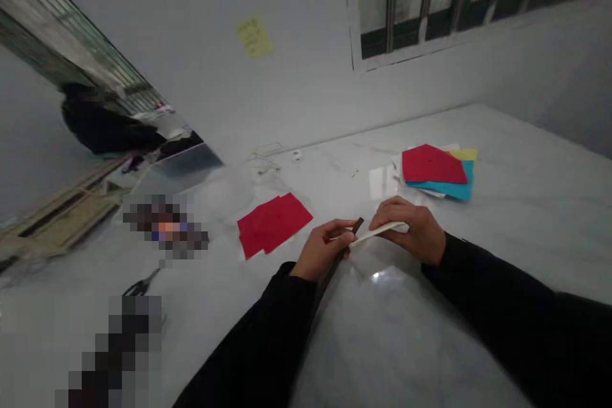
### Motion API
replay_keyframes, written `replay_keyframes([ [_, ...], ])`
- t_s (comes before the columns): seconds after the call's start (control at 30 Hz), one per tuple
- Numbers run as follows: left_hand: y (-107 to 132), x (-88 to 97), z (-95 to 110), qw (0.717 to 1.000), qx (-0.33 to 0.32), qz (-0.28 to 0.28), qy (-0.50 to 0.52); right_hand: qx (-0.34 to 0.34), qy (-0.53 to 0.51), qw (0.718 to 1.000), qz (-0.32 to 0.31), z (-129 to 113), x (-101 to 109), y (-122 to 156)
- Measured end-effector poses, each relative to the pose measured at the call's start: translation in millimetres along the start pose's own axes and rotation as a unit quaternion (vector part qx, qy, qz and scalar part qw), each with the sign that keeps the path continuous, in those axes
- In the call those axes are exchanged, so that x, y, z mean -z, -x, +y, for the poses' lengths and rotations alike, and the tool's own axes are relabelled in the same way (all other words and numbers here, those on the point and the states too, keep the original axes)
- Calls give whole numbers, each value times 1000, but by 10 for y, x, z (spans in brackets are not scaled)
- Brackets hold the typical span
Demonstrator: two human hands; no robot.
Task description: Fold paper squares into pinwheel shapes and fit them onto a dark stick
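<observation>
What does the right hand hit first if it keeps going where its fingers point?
Probably the left hand, holding a dark strip; the white strip in the right hand reaches toward it. Depth unclear.

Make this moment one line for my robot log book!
left hand: thin dark brown stick | right hand: thin white paper strip | nearby: flat red paper sheets

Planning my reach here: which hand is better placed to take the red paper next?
Left, probably: the left hand is nearest the red paper sheets, though it holds a dark stick; the right hand, pinching a white paper strip, sits farther away.
</observation>
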State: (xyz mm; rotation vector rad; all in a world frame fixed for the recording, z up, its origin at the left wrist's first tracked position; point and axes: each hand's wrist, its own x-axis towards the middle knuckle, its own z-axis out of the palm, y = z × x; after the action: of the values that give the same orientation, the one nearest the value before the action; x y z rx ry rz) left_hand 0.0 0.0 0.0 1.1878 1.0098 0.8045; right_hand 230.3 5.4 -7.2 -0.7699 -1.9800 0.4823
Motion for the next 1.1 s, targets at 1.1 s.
replay_keyframes([
  [1.1,87,-8,55,999,19,-42,-16,35,18,999,-19,-125,48,-16],
])
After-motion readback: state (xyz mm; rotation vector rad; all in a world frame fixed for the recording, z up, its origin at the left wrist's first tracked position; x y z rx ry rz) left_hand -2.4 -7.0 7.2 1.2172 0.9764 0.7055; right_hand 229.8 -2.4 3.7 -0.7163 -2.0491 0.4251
